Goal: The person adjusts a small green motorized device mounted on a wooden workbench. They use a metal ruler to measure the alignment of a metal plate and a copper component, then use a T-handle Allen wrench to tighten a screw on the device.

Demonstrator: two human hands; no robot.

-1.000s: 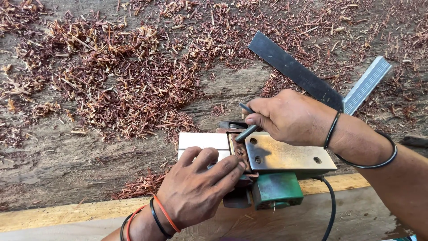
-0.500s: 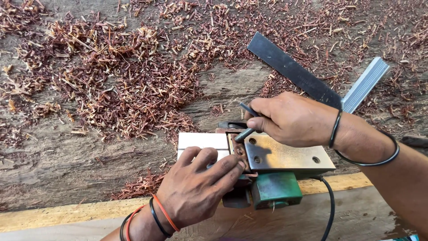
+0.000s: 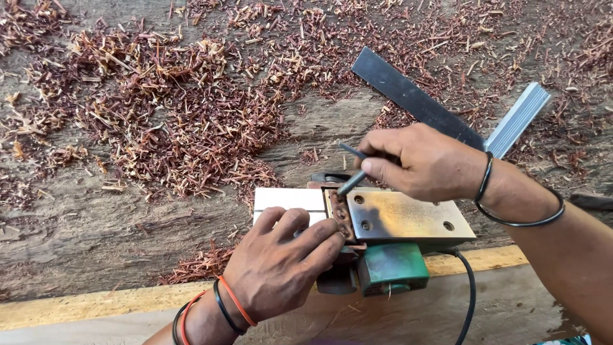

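A green electric planer point(image 3: 391, 265) lies upside down with its metal sole plate point(image 3: 408, 217) facing up. My left hand point(image 3: 281, 262) rests on the planer's front part, fingers pressed by the cutter drum point(image 3: 340, 214). My right hand point(image 3: 421, 163) grips a small dark wrench point(image 3: 351, 182), whose tip sits on a bolt at the drum. The white front plate point(image 3: 287, 199) shows beyond my left fingers.
Reddish wood shavings point(image 3: 179, 121) lie thick across the rough plank. A dark flat metal blade point(image 3: 415, 99) and a ribbed grey metal bar point(image 3: 518, 118) lie behind my right hand. A black cable point(image 3: 471, 294) runs from the planer toward me. A pale board edge point(image 3: 89, 306) crosses below.
My right hand has lifted slightly and tilted the wrench at the drum. My left hand stays on the planer.
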